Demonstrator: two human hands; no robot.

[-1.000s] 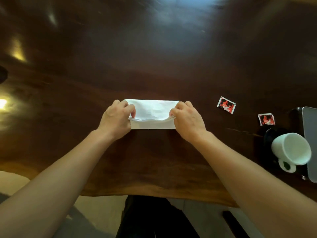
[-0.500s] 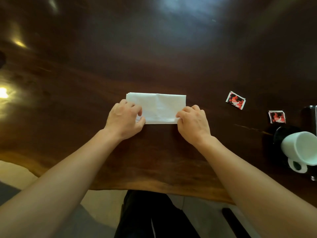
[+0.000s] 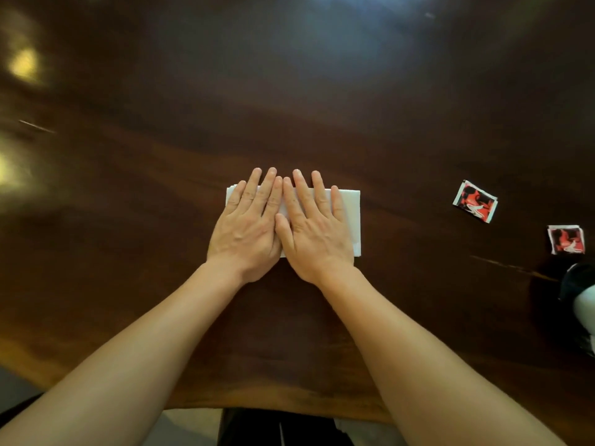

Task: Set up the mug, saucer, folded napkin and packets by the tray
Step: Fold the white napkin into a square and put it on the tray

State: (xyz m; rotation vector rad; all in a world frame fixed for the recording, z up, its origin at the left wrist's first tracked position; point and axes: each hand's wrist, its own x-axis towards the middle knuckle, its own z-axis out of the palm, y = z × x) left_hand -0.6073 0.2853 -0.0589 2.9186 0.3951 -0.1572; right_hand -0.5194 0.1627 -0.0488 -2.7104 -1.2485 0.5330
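The dark, glossy wooden table [image 3: 322, 107] fills nearly my whole view, with blurred light reflections on it far left of the napkin and beyond it. My two bare forearms [image 3: 135, 365] reach in from the near edge and meet over the white, rectangular folded paper napkin [image 3: 351, 217], which lies flat on the wood and serves as my landmark. My left hand [image 3: 248, 226] lies palm down on the napkin's left half and my right hand [image 3: 314, 230] on its middle, side by side and touching. All fingers are straight and flat, pressing on the paper and gripping nothing. The fingertips reach just past the napkin's far edge. Only the napkin's right end, its far left corner and a sliver between the hands show. Well to the right of the napkin and nearer to me, cut by the frame edge, sits a round dark saucer [image 3: 570, 281] with a white ceramic mug [image 3: 586, 310] at it. Too little shows for me to tell how the mug stands. Well apart to the napkin's right, a small square packet [image 3: 475, 201] printed red, black and white lies flat, level with the napkin's far edge and slightly turned. A second packet [image 3: 566, 239] of the same print lies farther right, level with the napkin's near edge, just beyond the saucer.
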